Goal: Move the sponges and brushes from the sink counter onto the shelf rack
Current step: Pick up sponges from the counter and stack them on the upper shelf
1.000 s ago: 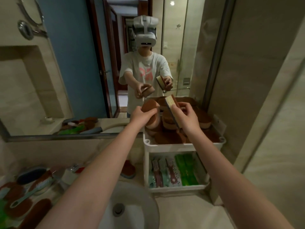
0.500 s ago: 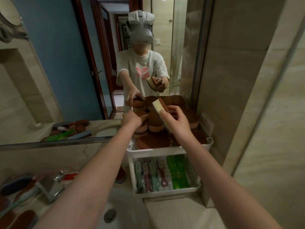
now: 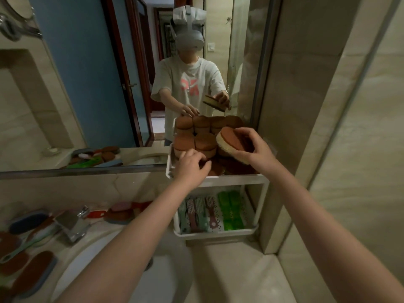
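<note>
A white two-tier shelf rack (image 3: 236, 179) stands against the mirror at the counter's right. Its top tier holds several brown-topped sponges (image 3: 204, 143). My right hand (image 3: 254, 146) grips one brown-and-cream sponge (image 3: 230, 143), tilted above the top tier's right side. My left hand (image 3: 190, 164) hovers over the top tier's front left corner with fingers loosely curled and nothing in them. The lower tier holds brushes (image 3: 197, 212) and green scrubbers (image 3: 229, 209). More sponges and brushes (image 3: 28, 262) lie on the counter at far left.
The round sink basin (image 3: 170, 278) lies below my arms, and a chrome faucet (image 3: 72, 226) stands left of it. A sponge (image 3: 119, 212) lies behind the faucet. The mirror (image 3: 87, 84) runs along the back; a tiled wall closes the right side.
My left hand has let go of its sponge onto the top tier and drawn back to the front left corner. My right hand has turned its sponge flatter and moved it right.
</note>
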The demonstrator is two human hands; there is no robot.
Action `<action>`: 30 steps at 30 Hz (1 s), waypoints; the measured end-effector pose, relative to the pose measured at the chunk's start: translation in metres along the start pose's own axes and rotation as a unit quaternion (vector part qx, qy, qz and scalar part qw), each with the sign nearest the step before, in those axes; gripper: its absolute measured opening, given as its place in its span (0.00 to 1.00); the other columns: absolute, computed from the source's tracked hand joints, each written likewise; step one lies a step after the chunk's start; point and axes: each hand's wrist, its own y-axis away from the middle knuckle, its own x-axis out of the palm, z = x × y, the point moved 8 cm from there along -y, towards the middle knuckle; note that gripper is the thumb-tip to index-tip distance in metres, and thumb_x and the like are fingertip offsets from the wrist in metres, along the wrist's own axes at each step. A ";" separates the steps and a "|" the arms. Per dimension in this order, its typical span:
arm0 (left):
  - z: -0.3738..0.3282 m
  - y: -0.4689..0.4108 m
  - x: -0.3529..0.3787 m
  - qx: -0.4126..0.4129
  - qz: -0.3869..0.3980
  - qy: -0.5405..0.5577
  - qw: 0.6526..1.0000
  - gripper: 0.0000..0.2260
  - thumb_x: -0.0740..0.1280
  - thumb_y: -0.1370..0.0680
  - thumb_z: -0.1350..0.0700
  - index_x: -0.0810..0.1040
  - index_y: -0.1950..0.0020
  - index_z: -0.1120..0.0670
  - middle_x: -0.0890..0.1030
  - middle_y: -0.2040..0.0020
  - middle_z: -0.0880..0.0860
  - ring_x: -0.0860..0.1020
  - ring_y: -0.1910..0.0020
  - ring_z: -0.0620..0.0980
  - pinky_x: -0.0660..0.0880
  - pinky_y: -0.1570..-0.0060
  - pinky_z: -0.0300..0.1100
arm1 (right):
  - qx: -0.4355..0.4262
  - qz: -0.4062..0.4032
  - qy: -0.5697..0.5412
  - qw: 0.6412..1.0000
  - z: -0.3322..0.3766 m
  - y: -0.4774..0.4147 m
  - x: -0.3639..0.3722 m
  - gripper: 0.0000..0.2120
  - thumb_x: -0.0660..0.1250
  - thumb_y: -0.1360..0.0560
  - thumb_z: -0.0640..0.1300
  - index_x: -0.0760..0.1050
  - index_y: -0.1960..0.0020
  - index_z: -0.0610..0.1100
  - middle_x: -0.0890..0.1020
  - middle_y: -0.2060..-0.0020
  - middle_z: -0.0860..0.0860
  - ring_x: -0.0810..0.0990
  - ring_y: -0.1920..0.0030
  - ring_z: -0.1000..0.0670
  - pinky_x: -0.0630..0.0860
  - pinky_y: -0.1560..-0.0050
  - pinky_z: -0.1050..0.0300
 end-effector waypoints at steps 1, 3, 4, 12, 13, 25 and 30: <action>0.001 0.001 0.004 0.003 0.010 -0.005 1.000 0.15 0.61 0.22 0.48 0.78 0.42 0.54 0.76 0.42 0.53 0.69 0.39 0.53 0.68 0.42 0.45 | -0.001 0.006 0.019 1.000 -0.001 0.003 -0.003 0.25 0.72 0.28 0.43 0.69 0.34 0.48 0.72 0.40 0.53 0.71 0.40 0.53 0.72 0.40 0.56; 0.003 0.003 0.006 -0.002 0.012 -0.028 1.000 0.14 0.62 0.22 0.48 0.79 0.43 0.53 0.77 0.42 0.52 0.70 0.40 0.53 0.69 0.43 0.46 | -0.006 0.023 0.078 0.997 -0.006 0.007 -0.007 0.24 0.73 0.29 0.43 0.72 0.36 0.48 0.74 0.41 0.52 0.72 0.41 0.53 0.71 0.41 0.58; 0.003 0.003 0.006 -0.008 0.009 -0.037 0.999 0.13 0.62 0.23 0.48 0.79 0.43 0.52 0.77 0.43 0.52 0.71 0.41 0.53 0.69 0.43 0.46 | -0.007 0.036 0.110 0.993 -0.010 0.007 -0.007 0.23 0.74 0.30 0.43 0.72 0.37 0.48 0.75 0.41 0.52 0.73 0.41 0.52 0.71 0.42 0.58; -0.004 0.008 0.005 -0.011 0.001 -0.047 0.999 0.12 0.63 0.24 0.50 0.79 0.44 0.52 0.77 0.43 0.51 0.71 0.41 0.52 0.69 0.44 0.45 | 0.031 0.080 0.231 0.969 -0.040 0.010 -0.005 0.22 0.65 0.28 0.38 0.71 0.35 0.50 0.74 0.38 0.49 0.72 0.38 0.48 0.70 0.41 0.55; -0.005 0.008 0.005 -0.010 0.000 -0.048 0.999 0.12 0.63 0.24 0.50 0.79 0.44 0.52 0.77 0.43 0.51 0.72 0.41 0.52 0.69 0.44 0.45 | 0.022 0.067 0.242 0.968 -0.039 0.010 -0.005 0.22 0.64 0.27 0.39 0.71 0.35 0.50 0.75 0.38 0.49 0.72 0.38 0.47 0.71 0.40 0.55; -0.007 0.031 -0.022 0.022 -0.166 0.072 0.983 0.07 0.65 0.25 0.59 0.80 0.50 0.59 0.78 0.48 0.55 0.75 0.45 0.53 0.71 0.46 0.43 | -0.135 -0.059 0.328 0.933 0.005 0.043 0.030 0.22 0.63 0.28 0.47 0.73 0.35 0.46 0.75 0.36 0.48 0.68 0.31 0.47 0.53 0.26 0.42; 0.012 0.062 -0.050 0.024 -0.232 0.129 0.964 0.03 0.66 0.26 0.63 0.78 0.56 0.61 0.76 0.53 0.56 0.74 0.54 0.49 0.69 0.53 0.38 | -0.216 -0.070 0.263 0.938 0.046 0.059 0.075 0.16 0.63 0.31 0.44 0.76 0.45 0.43 0.78 0.52 0.48 0.74 0.50 0.46 0.69 0.52 0.52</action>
